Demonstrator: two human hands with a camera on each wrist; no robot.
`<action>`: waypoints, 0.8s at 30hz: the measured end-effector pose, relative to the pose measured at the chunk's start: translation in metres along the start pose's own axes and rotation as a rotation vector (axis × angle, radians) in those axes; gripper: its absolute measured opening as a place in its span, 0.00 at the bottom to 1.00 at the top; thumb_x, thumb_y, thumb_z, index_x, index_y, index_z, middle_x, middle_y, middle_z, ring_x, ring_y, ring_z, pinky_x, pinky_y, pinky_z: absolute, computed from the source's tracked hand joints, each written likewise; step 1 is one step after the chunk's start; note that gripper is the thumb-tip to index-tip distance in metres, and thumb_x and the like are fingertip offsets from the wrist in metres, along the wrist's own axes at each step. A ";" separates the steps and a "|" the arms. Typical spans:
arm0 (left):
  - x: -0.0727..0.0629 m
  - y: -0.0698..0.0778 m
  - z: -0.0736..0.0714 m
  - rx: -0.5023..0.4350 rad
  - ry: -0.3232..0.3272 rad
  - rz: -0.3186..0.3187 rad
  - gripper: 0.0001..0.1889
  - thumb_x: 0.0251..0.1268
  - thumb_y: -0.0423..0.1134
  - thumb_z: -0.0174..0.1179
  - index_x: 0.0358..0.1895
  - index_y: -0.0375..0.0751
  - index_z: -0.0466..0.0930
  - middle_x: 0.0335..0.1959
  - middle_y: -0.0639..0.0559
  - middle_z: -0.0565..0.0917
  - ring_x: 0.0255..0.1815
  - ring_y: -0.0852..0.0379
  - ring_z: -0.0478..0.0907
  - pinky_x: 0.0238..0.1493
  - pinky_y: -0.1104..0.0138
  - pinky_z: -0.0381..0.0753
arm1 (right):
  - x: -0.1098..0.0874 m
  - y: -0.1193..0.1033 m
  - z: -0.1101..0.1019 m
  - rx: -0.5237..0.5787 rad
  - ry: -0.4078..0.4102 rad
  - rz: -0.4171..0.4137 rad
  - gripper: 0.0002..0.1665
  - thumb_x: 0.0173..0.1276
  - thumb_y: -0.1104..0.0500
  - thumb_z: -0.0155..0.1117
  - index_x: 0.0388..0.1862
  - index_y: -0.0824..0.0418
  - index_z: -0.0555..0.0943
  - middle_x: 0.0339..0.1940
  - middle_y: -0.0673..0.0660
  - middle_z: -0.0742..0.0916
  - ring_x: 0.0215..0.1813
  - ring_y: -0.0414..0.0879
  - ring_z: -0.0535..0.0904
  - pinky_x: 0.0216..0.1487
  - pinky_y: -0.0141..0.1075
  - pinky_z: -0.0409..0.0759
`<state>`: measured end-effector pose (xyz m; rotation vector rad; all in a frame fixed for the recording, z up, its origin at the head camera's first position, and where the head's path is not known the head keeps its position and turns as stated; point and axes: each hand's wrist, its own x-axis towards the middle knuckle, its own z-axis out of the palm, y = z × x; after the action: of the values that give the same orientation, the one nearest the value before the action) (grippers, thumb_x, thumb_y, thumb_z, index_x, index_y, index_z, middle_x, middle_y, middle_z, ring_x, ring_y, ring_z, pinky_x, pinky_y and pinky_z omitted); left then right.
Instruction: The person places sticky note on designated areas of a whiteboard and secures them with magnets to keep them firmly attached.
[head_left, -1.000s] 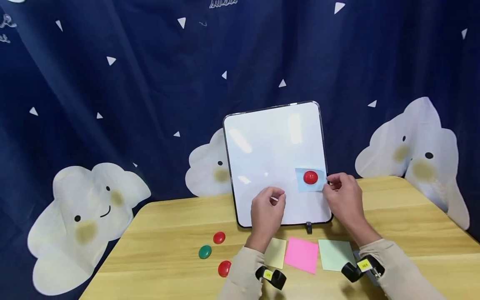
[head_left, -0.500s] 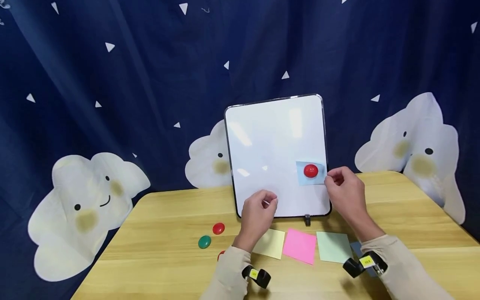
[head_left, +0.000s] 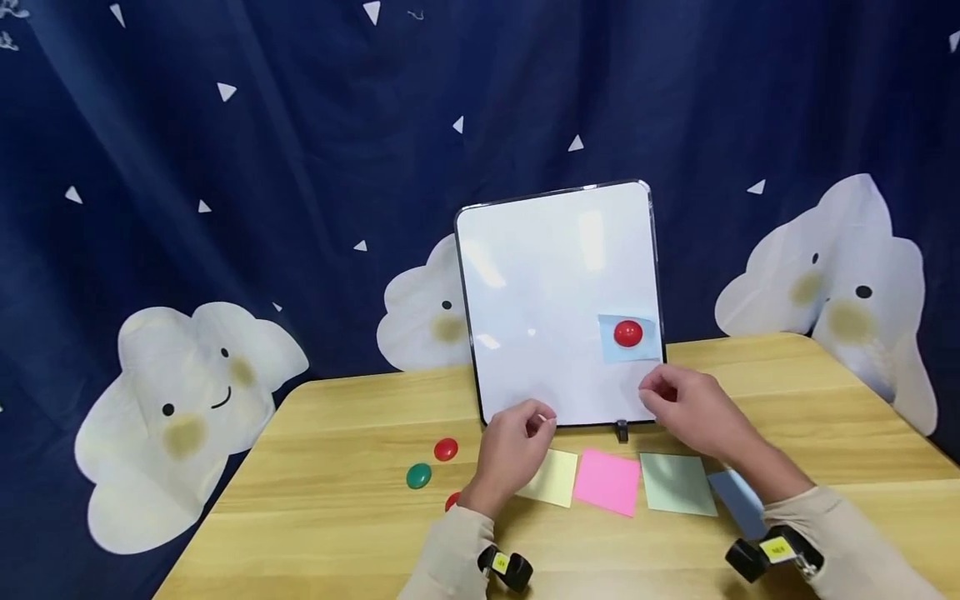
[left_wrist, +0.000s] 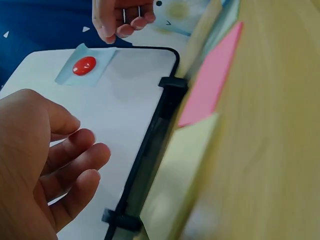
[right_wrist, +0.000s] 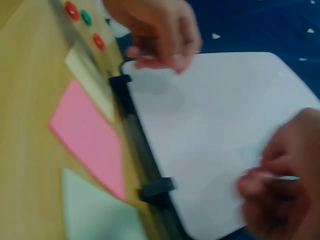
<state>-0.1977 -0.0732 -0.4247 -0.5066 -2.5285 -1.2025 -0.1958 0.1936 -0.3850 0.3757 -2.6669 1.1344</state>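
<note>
A light blue sticky note point(head_left: 609, 350) lies against the whiteboard point(head_left: 555, 250), low at its right side, with a round red magnet point(head_left: 627, 333) on it. My right hand point(head_left: 693, 412) hovers just below the note at the board's lower right corner, fingers loosely bent around nothing; it is blurred in the right wrist view. My left hand point(head_left: 517, 446) is in front of the board's lower left part. In the left wrist view its fingers point(left_wrist: 82, 160) curl loosely with a gap to the thumb, and they hold nothing.
Yellow point(head_left: 551, 479), pink point(head_left: 607, 482), pale green point(head_left: 677, 485) and blue point(head_left: 738, 504) notes lie in a row before the board. Left of them lie a green magnet point(head_left: 418, 476) and two red magnets point(head_left: 446, 449), one partly behind the left wrist. A black foot point(head_left: 622, 431) supports the board.
My right hand has let go of the note's right edge and moved down from it. The left hand has drawn back slightly, down and to the left. The magnet stays on the note.
</note>
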 end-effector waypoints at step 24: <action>-0.004 -0.005 0.007 0.043 -0.138 0.048 0.04 0.70 0.38 0.62 0.39 0.46 0.87 0.26 0.66 0.79 0.27 0.67 0.72 0.30 0.72 0.74 | -0.008 0.013 -0.002 -0.337 -0.615 0.054 0.28 0.45 0.47 0.84 0.38 0.57 0.79 0.34 0.49 0.80 0.34 0.46 0.73 0.35 0.43 0.74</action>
<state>-0.1972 -0.0713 -0.4336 -0.6562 -2.6339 -1.1305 -0.1919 0.2048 -0.3950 0.6813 -3.3378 0.6196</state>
